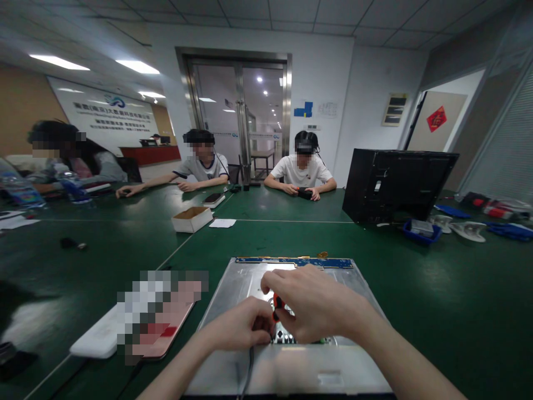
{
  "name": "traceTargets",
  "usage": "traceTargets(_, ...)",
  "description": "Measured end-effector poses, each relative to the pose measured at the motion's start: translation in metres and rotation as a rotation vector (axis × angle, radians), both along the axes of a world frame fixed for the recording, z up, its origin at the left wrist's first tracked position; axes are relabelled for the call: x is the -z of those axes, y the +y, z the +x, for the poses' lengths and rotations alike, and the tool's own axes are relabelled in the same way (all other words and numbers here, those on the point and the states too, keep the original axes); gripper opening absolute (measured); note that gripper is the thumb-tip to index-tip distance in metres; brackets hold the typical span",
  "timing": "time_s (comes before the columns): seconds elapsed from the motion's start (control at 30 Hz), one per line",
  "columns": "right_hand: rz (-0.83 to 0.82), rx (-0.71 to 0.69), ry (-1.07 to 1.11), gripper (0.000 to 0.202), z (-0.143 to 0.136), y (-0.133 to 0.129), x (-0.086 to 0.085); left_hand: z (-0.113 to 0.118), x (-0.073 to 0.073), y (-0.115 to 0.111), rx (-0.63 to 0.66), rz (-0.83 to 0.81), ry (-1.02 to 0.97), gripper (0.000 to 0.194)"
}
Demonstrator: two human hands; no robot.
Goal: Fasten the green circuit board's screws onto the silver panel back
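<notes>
A flat metal panel lies on the green table in front of me, with a blue circuit strip along its far edge. My right hand is curled over the middle of the panel, its fingers round a red and black tool, seemingly a screwdriver. Close beside it on the left, my left hand has its fingertips pinched low at the panel's surface; what they hold, if anything, is hidden. A dark cable runs from under the left fingers toward the near edge.
Two phone-like slabs, one white and one pink, lie left of the panel. Farther off are an open box, a black monitor and a blue tray. Several people sit across the green table.
</notes>
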State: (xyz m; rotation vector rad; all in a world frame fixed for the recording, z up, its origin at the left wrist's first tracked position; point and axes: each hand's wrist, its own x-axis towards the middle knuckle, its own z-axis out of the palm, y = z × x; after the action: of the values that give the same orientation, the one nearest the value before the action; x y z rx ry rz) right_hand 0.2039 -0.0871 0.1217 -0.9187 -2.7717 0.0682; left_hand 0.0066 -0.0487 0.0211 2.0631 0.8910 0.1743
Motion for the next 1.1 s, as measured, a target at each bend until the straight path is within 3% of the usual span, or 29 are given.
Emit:
traceTargets(0.27, 0.045, 0.065, -0.046, 0.022, -0.005, 0.0034, 0.0027, 0.0013, -0.0017, -0.0019, 0.004, -0.032, -0.016, 0.012)
traceTargets(0.43, 0.048, 0.037, -0.018, 0.018, -0.0025, 0.0027, 0.0025, 0.0012, 0.0005, -0.0012, 0.001, 0.001, -0.018, 0.008)
traceTargets(0.67, 0.022, -0.005, 0.002, 0.029, 0.0006, 0.001, 0.0016, 0.0011, 0.0013, -0.001, -0.032, 0.015, 0.009, 0.01)
traceTargets(0.93, 0.055, 0.081, -0.053, 0.019, -0.005, 0.0066, 0.0063, -0.0004, 0.0017, -0.0014, 0.028, 0.016, -0.027, 0.006)
traceTargets(1.1, 0.013, 0.022, -0.005, 0.017, -0.0016, 0.0022, 0.0013, 0.0, 0.0028, 0.0002, 0.009, 0.016, -0.001, 0.008)
